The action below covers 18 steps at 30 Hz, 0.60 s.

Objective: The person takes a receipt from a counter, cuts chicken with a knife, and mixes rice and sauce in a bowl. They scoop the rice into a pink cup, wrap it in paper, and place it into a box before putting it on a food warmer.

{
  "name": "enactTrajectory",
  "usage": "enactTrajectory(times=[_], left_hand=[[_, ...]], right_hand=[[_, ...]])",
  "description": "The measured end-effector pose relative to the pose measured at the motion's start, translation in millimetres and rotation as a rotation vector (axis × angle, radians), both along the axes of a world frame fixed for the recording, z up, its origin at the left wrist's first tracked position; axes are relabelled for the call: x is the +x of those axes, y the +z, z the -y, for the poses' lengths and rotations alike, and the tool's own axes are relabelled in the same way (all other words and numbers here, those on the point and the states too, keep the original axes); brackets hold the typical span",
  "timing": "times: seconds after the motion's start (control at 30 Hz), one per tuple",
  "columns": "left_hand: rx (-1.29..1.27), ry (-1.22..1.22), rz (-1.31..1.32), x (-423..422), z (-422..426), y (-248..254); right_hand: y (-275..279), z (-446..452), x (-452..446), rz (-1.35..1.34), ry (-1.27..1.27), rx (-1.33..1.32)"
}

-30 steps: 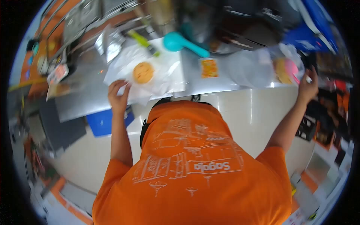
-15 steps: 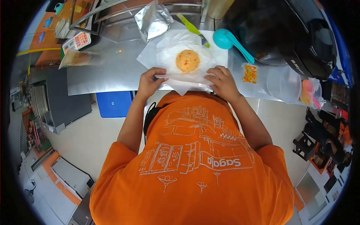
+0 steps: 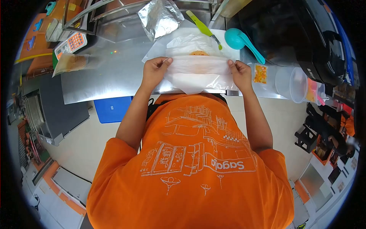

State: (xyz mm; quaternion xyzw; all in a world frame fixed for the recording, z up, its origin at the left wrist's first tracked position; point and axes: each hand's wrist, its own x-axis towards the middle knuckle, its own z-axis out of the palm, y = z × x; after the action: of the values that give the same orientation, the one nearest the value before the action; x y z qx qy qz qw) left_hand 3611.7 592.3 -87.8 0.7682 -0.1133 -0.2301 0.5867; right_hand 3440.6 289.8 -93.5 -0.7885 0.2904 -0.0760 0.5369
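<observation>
A sheet of white wrapping paper (image 3: 198, 66) is stretched between my two hands, its near part folded up over a mound of orange fried rice (image 3: 199, 53). Only the far rim of the rice shows; the rest is faintly seen through the paper. My left hand (image 3: 155, 68) pinches the left end of the folded edge between thumb and fingers. At the right end, my right hand (image 3: 241, 73) pinches the same edge. Behind the rice lie a green-handled knife (image 3: 200, 23) and a turquoise scoop (image 3: 235, 39). A small packet of orange-yellow pieces (image 3: 260, 74) rests right of my right hand.
Crumpled foil (image 3: 160, 19) lies behind the paper on the steel table (image 3: 110, 72). A calculator (image 3: 72, 44) and a clear bag (image 3: 70, 63) are at left. On the right stand clear plastic tubs (image 3: 289, 84) and a black appliance (image 3: 305, 38). Another person (image 3: 328, 131) is far right.
Both hands have moved away from me and lifted the near paper edge up over the rice, which was fully uncovered before. The fingers now pinch the edge.
</observation>
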Motion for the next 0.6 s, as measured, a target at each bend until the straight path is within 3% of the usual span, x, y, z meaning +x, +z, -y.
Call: enactTrajectory(times=[0.1, 0.3, 0.33, 0.4, 0.43, 0.47, 0.5, 0.53, 0.6], left_hand=[[0.129, -0.028, -0.023, 11, 8, 10], [0.306, -0.018, 0.137, 17, 11, 0], [0.306, -0.019, 0.134, 14, 12, 6], [0.291, 0.105, 0.343, 15, 17, 25], [0.29, 0.102, 0.342, 19, 20, 34], [0.248, 0.036, 0.532, 23, 24, 42], [0.203, -0.031, 0.722, 27, 27, 48], [0.202, -0.033, 0.719, 31, 33, 50], [0.146, -0.307, 0.983, 44, 56, 48]], right_hand=[[1, -4, 10, -0.026, -0.059, 0.006], [7, -11, 23, -0.111, -0.041, -0.321], [11, -13, 25, -0.01, -0.096, -0.389], [26, -17, 35, 0.094, -0.151, -0.458], [42, -20, 43, 0.208, -0.088, -0.659], [55, -23, 49, 0.32, -0.021, -0.859], [63, -28, 57, 0.316, -0.021, -0.86], [68, -33, 68, 0.291, 0.088, -0.94], [59, -32, 88, 0.27, 0.198, -1.019]])
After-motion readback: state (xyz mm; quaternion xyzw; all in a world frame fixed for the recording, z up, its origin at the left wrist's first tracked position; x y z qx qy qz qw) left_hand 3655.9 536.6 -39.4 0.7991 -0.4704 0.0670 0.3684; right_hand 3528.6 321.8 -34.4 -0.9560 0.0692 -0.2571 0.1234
